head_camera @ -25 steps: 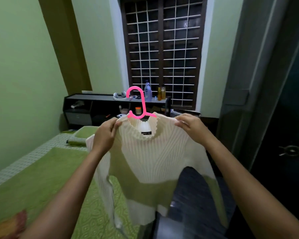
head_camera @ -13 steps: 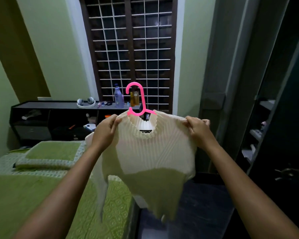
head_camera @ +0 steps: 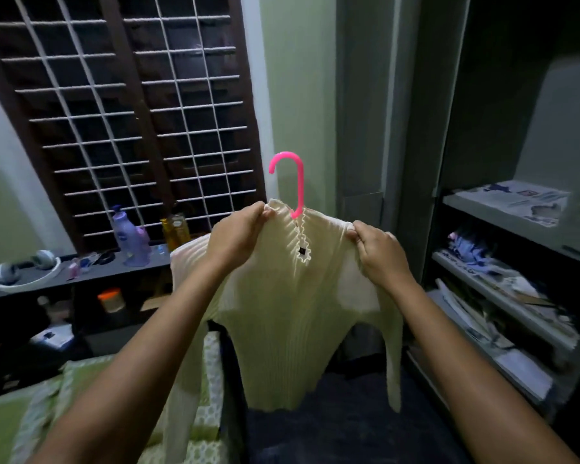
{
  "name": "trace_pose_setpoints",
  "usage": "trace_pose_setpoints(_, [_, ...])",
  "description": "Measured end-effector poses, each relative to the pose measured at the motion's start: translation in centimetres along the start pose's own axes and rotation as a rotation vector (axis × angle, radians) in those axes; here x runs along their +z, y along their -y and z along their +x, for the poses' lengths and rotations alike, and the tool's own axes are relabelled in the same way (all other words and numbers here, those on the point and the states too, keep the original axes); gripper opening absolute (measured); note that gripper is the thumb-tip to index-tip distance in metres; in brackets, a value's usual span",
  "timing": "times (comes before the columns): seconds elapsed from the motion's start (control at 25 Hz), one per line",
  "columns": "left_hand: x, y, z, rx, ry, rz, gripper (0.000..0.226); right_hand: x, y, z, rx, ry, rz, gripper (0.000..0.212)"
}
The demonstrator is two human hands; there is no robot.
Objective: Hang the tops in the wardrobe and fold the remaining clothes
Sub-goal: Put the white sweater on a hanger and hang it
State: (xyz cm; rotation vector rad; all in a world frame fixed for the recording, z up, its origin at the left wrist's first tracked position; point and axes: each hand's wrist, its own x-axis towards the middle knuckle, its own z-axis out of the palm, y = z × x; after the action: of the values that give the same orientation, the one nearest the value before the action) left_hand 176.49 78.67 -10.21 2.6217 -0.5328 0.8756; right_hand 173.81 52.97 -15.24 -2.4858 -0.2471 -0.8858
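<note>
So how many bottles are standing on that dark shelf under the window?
2 that show clearly: a purple bottle by the left window panel and an amber bottle just to its right. The cream top could hide others.

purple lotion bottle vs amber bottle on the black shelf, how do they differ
The purple plastic lotion bottle is opaque, wider and curved, with a pump top; the amber clear bottle is see-through, shorter and squarer. The purple one stands left of the amber one. Both stand upright on the black shelf.

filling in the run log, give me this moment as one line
phase: carrying top to wardrobe | hands: left hand and right hand grip cream ribbed top at shoulders | pink hanger: inside top, hook free | hung: not yet
</note>
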Motion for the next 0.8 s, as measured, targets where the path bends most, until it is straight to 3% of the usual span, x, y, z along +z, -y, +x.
trace_pose_setpoints(0.28, [13.5,-2.1,12.4,0.167,0.049,-0.193,0.032,0.4,-10.6,6.7,0.123,-0.078,-0.190,0.030])
trace_pose_setpoints(0.44, [20.7,-5.4,20.4,0.304,0.112,-0.346,0.035,-1.7,-18.7,8.5,0.295,-0.116,-0.186,0.034])
trace_pose_setpoints(0.64, [28.9,-13.0,26.5,0.482,0.157,-0.465,0.034,-2.5,-25.1,9.8,0.408,-0.162,-0.404,0.016])
trace_pose_setpoints(0.8, [33.6,-18.3,31.0,0.617,0.195,-0.638,0.035,-6.8,-28.2,8.1,0.575,-0.247,-0.553,0.028])
